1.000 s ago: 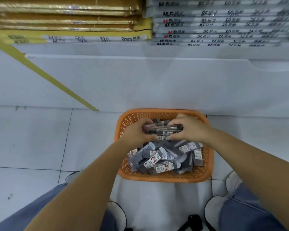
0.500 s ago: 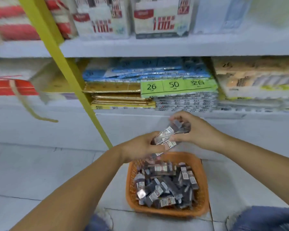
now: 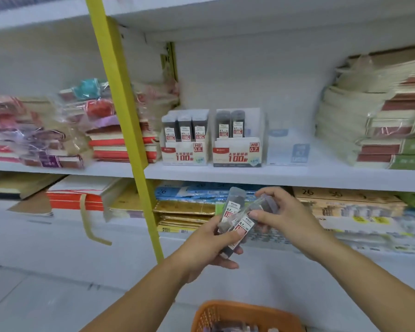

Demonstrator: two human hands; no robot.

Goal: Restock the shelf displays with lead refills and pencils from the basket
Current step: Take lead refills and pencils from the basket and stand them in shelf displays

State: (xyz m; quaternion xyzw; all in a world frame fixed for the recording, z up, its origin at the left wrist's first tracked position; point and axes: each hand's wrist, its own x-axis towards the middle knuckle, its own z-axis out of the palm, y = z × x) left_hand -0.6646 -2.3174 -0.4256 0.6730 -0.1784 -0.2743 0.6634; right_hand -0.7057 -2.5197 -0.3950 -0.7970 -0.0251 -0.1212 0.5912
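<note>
A white shelf (image 3: 225, 174) carries two part-filled displays (image 3: 236, 152). Just below and in front, the left hand (image 3: 209, 245) grips 0.7 refills (image 3: 233, 212), and the right hand (image 3: 288, 216) pinches a tilted one. The basket (image 3: 201, 315) sits underneath.

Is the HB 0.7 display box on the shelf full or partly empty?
Partly empty: the HB 0.7 display box shows two refill cases at left, a bare slot at right.

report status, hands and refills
Left hand and right hand both gripping 0.7 lead refill cases. HB 0.7 display box has two cases, space beside them. Nothing seen between hands and box.
</note>
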